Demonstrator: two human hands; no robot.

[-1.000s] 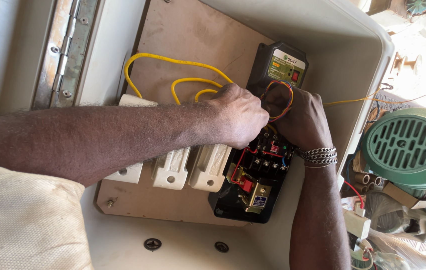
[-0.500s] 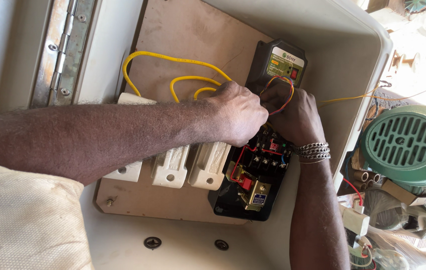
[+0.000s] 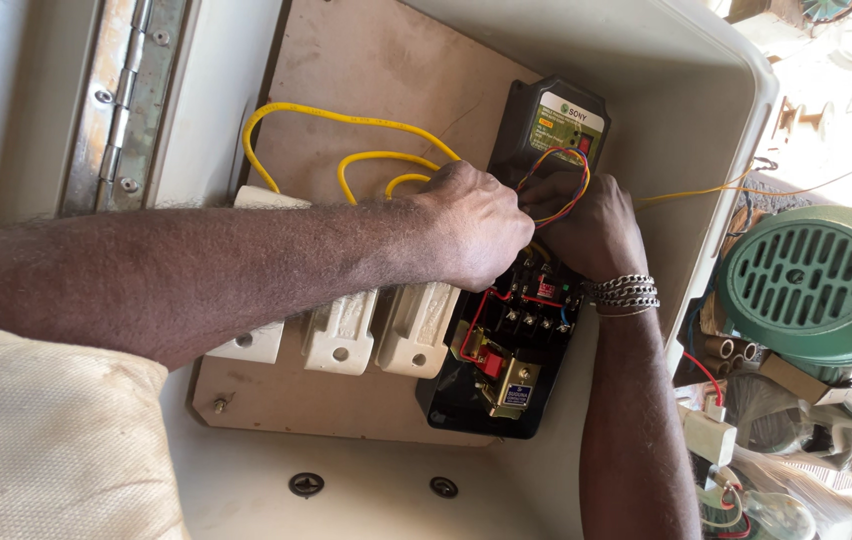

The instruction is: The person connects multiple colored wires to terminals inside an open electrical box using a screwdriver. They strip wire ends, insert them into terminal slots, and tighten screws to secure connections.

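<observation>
While my two hands bunch together over the black switch block (image 3: 506,350), not much has moved since a moment ago. My left hand (image 3: 476,235) was curled in the same spot then, and my right hand (image 3: 591,225) has only slid a little closer to it. So I think the fiddly work on the wires is going on in one place, not moving to a new one.

My left hand is closed in a tight fist shape, knuckles up. Its fingertips are hidden under it, so I cannot tell just what they pinch. My right hand is bent too, with its fingers tucked against the bundle of thin coloured wires (image 3: 561,190). Those wires loop up in front of the small black box (image 3: 551,125) with the pale label. The loop sits right between my two hands, touching them both.

Three yellow wires (image 3: 346,120) arch from my left hand over the brown board (image 3: 376,70) and go down toward the white fuse holders (image 3: 381,325). My left arm lies across the tops of those holders.

Room is tight here. The wall of the pale metal cabinet (image 3: 686,90) stands close beside my right hand. My wrist chain (image 3: 624,293) hangs near the block's screws. The board is bare above the yellow wires. Below the block, near two dark screw heads (image 3: 306,485), there is some room as well. A green motor (image 3: 821,285) sits outside the cabinet, well apart.
</observation>
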